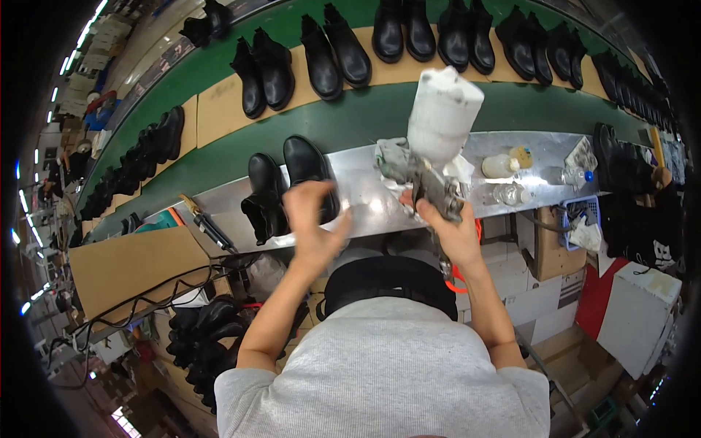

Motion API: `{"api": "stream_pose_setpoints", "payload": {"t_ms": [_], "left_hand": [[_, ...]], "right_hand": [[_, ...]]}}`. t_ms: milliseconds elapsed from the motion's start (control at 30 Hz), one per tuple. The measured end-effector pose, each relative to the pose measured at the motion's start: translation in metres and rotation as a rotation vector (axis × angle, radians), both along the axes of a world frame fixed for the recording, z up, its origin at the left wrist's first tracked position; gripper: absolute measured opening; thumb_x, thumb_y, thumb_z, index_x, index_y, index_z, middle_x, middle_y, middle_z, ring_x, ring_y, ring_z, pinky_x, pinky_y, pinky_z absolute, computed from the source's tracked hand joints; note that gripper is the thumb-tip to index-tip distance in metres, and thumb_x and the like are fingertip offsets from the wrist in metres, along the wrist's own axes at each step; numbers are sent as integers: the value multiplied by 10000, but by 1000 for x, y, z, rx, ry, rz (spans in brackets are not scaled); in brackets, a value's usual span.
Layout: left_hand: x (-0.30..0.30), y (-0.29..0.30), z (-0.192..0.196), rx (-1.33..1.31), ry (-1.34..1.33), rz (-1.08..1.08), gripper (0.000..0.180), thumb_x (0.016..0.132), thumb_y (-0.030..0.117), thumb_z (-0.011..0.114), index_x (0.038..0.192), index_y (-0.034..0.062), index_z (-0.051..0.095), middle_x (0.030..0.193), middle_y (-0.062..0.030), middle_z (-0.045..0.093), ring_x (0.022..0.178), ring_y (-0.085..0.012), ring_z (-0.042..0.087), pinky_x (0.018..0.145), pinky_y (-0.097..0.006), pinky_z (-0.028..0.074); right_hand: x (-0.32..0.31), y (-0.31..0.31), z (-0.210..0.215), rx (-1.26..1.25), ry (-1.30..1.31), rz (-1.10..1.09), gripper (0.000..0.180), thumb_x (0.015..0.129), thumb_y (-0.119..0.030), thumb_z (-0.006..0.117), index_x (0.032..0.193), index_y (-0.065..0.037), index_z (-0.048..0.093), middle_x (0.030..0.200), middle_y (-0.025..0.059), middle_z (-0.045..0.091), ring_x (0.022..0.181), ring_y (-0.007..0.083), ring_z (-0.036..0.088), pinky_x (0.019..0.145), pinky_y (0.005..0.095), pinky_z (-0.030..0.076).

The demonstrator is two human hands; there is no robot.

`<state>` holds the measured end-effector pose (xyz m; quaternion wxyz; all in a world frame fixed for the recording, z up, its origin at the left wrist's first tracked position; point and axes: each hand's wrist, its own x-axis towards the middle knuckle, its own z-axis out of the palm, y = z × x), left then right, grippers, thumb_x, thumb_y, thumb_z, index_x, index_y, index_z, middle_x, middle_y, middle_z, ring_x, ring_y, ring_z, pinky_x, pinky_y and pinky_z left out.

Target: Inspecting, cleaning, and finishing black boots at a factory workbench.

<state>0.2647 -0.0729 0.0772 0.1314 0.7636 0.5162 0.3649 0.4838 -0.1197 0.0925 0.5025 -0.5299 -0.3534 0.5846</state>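
My right hand point(454, 230) is wrapped round the handle of a metal spray gun point(437, 191) topped by a stained white paint cup point(442, 117). Slightly blurred, my left hand point(315, 223) is raised in front of a black ankle boot point(303, 157), thumb and fingers apart and nothing between them. It hides part of that boot; whether it touches the leather I cannot tell. Left of it, the other black boot point(263, 172) lies on the metal bench with its shaft toward me. A crumpled grey cloth point(394, 157) lies behind the spray gun.
Beyond the metal bench point(365, 197), pairs of black boots point(336, 55) line cardboard on a green conveyor point(212, 146). Several plastic bottles point(501, 166) stand at right, near a blue basket point(580, 215). A cardboard box point(139, 274) and black cables point(139, 299) are at left.
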Motion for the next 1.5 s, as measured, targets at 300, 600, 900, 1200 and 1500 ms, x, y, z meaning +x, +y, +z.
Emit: {"api": "stream_pose_setpoints", "payload": {"t_ms": [300, 600, 900, 1200, 1500], "left_hand": [[61, -39, -7, -1216, -712, -565, 157, 855, 61, 622, 946, -68, 626, 855, -72, 646, 809, -114, 596, 750, -260, 489], [53, -40, -8, -1165, -763, -497, 170, 832, 85, 664, 925, -57, 660, 837, -52, 645, 762, -81, 570, 666, -229, 476], [29, -44, -12, -1092, -751, -475, 192, 801, 82, 691, 937, -46, 649, 896, -79, 638, 819, -123, 583, 724, -271, 478], [-147, -32, -56, -186, 344, 323, 410, 624, 77, 766, 976, 71, 557, 1111, -165, 484, 937, -355, 522, 741, -393, 454], [-186, 79, 5, -314, -164, 333, 171, 701, 41, 658, 726, -69, 530, 587, -91, 546, 539, -116, 550, 486, -298, 476]], "right_hand": [[-12, 19, 32, 172, 90, -32, 304, 877, -195, 613, 1083, 29, 611, 975, 82, 673, 877, 123, 597, 791, 276, 469], [-20, 23, 27, 176, 87, -29, 304, 879, -217, 616, 1061, 26, 624, 957, 85, 675, 883, 122, 593, 783, 270, 457], [-43, 27, 25, 100, 150, 19, 325, 884, -213, 610, 1085, 42, 613, 984, 108, 668, 965, 167, 614, 835, 276, 451], [-47, 22, 19, 116, 33, 107, 324, 882, -184, 609, 1101, 54, 596, 1003, 128, 652, 980, 196, 611, 886, 310, 450], [-73, 15, 23, 80, -121, 356, 280, 893, -165, 582, 1086, 37, 598, 974, 76, 643, 857, 138, 576, 810, 289, 453]]}}
